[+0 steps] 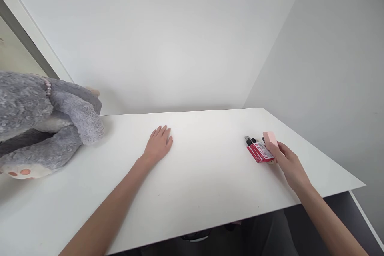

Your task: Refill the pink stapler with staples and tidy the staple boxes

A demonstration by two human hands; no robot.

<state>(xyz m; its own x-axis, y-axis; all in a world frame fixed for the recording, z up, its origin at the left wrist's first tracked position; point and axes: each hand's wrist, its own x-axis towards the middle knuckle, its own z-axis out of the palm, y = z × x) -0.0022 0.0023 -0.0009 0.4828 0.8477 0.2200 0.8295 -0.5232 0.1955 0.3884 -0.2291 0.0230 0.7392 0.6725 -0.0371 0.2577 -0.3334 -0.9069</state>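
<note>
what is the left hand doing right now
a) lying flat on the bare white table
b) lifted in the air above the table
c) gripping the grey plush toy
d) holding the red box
a: the left hand lies palm down with fingers spread on the white table, apart from the grey plush toy, while the right hand is at the red box and a small pink object.

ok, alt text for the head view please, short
A person's right hand grips a small pink block-shaped stapler beside a red staple box on a white table, while the left hand lies flat on the tabletop, palm down. A grey plush toy lies at the table's left end.
</note>
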